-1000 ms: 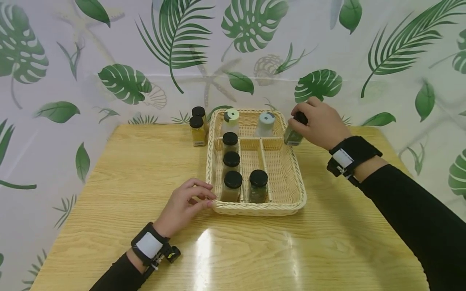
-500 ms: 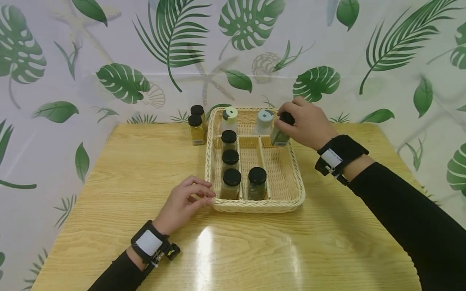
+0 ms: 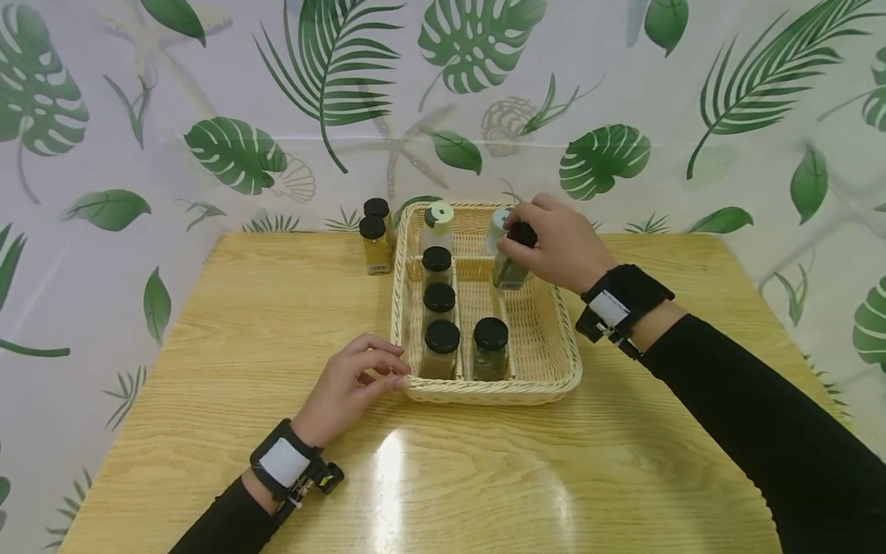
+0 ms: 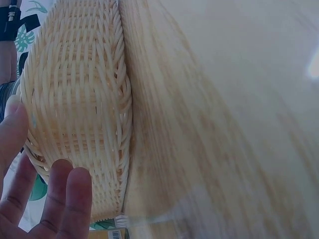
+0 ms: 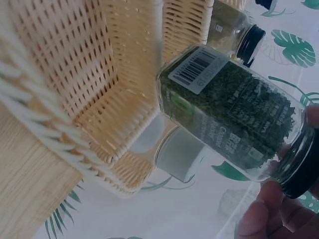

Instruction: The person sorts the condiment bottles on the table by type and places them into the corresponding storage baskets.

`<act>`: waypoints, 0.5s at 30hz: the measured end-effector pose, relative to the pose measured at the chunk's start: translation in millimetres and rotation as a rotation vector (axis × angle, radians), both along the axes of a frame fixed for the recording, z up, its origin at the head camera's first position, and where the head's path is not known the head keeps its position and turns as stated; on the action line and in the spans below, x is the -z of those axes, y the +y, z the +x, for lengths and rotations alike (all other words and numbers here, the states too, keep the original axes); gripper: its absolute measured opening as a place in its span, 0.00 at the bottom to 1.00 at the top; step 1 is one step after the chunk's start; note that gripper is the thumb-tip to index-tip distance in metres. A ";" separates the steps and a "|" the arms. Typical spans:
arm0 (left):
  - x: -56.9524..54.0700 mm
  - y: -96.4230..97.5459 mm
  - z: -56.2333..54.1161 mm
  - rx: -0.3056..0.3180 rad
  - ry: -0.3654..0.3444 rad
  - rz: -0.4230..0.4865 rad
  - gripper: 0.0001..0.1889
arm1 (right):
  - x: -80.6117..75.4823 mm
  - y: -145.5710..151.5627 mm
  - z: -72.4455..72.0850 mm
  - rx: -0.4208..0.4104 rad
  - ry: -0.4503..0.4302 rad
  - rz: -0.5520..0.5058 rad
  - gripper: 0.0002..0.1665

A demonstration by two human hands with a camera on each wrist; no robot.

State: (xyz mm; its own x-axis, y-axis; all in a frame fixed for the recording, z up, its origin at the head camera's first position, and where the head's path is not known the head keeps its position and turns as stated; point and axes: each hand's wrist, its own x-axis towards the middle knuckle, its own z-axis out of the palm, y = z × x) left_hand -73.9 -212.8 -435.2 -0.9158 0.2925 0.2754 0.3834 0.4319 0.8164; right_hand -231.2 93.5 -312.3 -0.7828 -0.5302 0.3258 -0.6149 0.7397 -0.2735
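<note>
In the head view, my right hand [image 3: 559, 240] grips a glass spice jar [image 3: 511, 269] by its black lid, tilted above the basket's middle compartment. The right wrist view shows dried green herb flakes in this jar [image 5: 224, 112] and a barcode label on its base. My left hand [image 3: 351, 385] holds the near left corner of the wicker basket [image 3: 487, 391], thumb and fingers [image 4: 79, 194] at its rim and wall. Several black-lidded jars [image 3: 441, 338] line the basket's left compartment. Another dark green jar [image 3: 490, 350] stands at the near end of the middle one.
Two pale-capped containers [image 3: 439, 223] stand in the basket's back section, one partly hidden by my right hand. Left of the basket, two black-lidded jars [image 3: 375, 250], the nearer one yellow, stand on the wooden table [image 3: 291, 300]. Leaf-patterned cloth [image 3: 235, 154] rises behind.
My right hand has carried the herb jar leftward from beyond the basket's right rim to over the middle compartment. The left hand stays at the corner.
</note>
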 end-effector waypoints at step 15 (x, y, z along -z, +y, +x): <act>1.7 0.8 -0.9 -0.005 0.003 -0.002 0.04 | 3.9 -20.1 3.8 -0.043 -0.063 -0.026 0.18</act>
State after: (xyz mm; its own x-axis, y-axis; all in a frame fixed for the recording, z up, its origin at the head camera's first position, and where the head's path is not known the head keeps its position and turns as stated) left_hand -74.9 -212.0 -436.9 -0.9164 0.2885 0.2774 0.3836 0.4353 0.8144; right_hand -227.4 73.4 -316.2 -0.7790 -0.5556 0.2906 -0.6267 0.7054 -0.3313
